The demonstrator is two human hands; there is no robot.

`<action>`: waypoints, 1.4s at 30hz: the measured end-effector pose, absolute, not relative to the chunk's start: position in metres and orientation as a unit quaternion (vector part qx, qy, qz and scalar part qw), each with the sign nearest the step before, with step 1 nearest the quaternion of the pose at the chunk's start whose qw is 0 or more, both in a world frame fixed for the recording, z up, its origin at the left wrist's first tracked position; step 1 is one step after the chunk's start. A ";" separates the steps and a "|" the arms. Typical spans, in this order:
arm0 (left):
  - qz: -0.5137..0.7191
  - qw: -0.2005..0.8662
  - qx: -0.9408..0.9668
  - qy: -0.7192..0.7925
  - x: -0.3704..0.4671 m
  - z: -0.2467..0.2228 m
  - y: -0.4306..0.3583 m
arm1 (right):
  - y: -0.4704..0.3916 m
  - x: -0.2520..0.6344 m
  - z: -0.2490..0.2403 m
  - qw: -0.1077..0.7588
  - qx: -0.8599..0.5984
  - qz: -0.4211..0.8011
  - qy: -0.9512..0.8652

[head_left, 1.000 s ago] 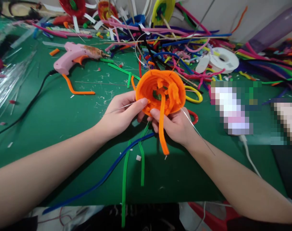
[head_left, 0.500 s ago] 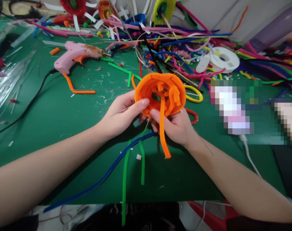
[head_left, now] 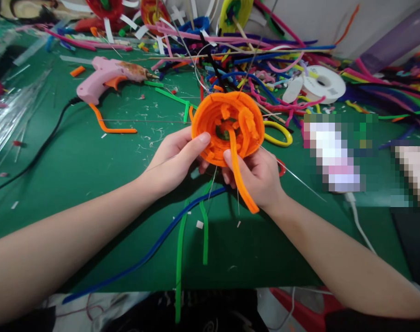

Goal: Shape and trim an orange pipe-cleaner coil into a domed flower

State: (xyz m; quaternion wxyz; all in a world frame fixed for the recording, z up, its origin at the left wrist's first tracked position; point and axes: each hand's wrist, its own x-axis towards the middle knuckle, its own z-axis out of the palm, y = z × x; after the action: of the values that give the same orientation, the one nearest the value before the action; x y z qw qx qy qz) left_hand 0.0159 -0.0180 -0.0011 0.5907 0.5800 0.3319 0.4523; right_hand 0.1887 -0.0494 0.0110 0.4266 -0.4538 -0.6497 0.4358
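An orange cup-shaped piece of coiled pipe cleaners [head_left: 210, 110] is held up over the table, its hollow side facing me. My left hand [head_left: 178, 159] grips its lower left rim, thumb inside. On the lower right, my right hand [head_left: 260, 173] pinches the rim, fingers tucked behind. A loose orange pipe cleaner end [head_left: 242, 186] hangs out of the hollow across my right hand. Thin wires stick out around the cup. Below lie a blue pipe cleaner [head_left: 150, 251] and green pipe cleaners [head_left: 181, 258].
A pink glue gun [head_left: 104, 78] with a black cord lies at the left on the green table [head_left: 127, 235]. Behind the cup are heaped pipe cleaners, a white spool [head_left: 323, 85] and yellow-and-red loop handles [head_left: 280, 134]. A blurred-out phone-like object [head_left: 334, 157] with a white cable is at the right.
The orange cup has risen slightly and tilted so more of its inside shows. Its loose end has swung to the right, and my right hand has shifted a little on the rim.
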 end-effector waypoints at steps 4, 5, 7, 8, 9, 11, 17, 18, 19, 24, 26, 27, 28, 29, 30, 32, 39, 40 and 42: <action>0.441 0.589 0.584 0.343 0.017 0.002 -0.018 | -0.049 0.189 0.011 0.432 -0.446 0.447 -0.644; 0.439 0.587 0.585 0.347 0.017 0.002 -0.018 | -0.050 0.189 0.011 0.432 -0.446 0.453 -0.640; 0.437 0.579 0.589 0.355 0.016 0.001 -0.018 | -0.050 0.189 0.011 0.434 -0.446 0.463 -0.632; 0.437 0.575 0.591 0.360 0.016 0.000 -0.018 | -0.050 0.189 0.012 0.433 -0.448 0.466 -0.629; 0.437 0.572 0.592 0.363 0.016 -0.001 -0.018 | -0.050 0.189 0.012 0.429 -0.450 0.465 -0.629; 0.440 0.571 0.589 0.366 0.016 -0.002 -0.019 | -0.050 0.190 0.012 0.418 -0.457 0.456 -0.639; 0.446 0.597 0.564 0.356 0.018 -0.001 -0.019 | -0.049 0.190 0.012 0.395 -0.483 0.364 -0.692; 0.446 0.599 0.563 0.355 0.018 0.000 -0.020 | -0.049 0.190 0.013 0.391 -0.486 0.353 -0.697; 0.445 0.599 0.563 0.354 0.018 0.000 -0.020 | -0.049 0.189 0.013 0.389 -0.488 0.346 -0.701; 0.444 0.590 0.574 0.353 0.018 0.000 -0.020 | -0.048 0.189 0.013 0.391 -0.480 0.347 -0.705; 0.446 0.589 0.575 0.352 0.019 0.000 -0.020 | -0.048 0.190 0.012 0.386 -0.480 0.353 -0.705; 0.446 0.590 0.573 0.353 0.019 0.001 -0.020 | -0.048 0.190 0.011 0.384 -0.479 0.358 -0.704; 0.446 0.591 0.571 0.355 0.019 0.001 -0.020 | -0.048 0.190 0.011 0.384 -0.477 0.365 -0.702; 0.445 0.591 0.570 0.358 0.019 0.001 -0.020 | -0.048 0.190 0.010 0.385 -0.473 0.371 -0.700; 0.444 0.592 0.570 0.358 0.019 0.001 -0.020 | -0.048 0.191 0.010 0.387 -0.468 0.377 -0.699; 0.444 0.591 0.571 0.357 0.020 0.001 -0.020 | -0.048 0.191 0.010 0.389 -0.457 0.387 -0.700; 0.448 0.589 0.565 0.365 0.020 -0.001 -0.019 | -0.048 0.191 0.012 0.377 -0.450 0.402 -0.702; 0.449 0.589 0.565 0.364 0.020 -0.001 -0.019 | -0.048 0.191 0.012 0.377 -0.451 0.403 -0.701; 0.449 0.589 0.566 0.361 0.020 -0.001 -0.019 | -0.048 0.191 0.012 0.375 -0.454 0.403 -0.701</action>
State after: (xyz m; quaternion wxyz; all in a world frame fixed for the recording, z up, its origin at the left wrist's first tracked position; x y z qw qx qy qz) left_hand 0.0200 -0.0190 -0.0011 0.5887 0.5664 0.3613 0.4494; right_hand 0.1910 -0.0480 0.0121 0.3750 -0.4540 -0.7009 0.4026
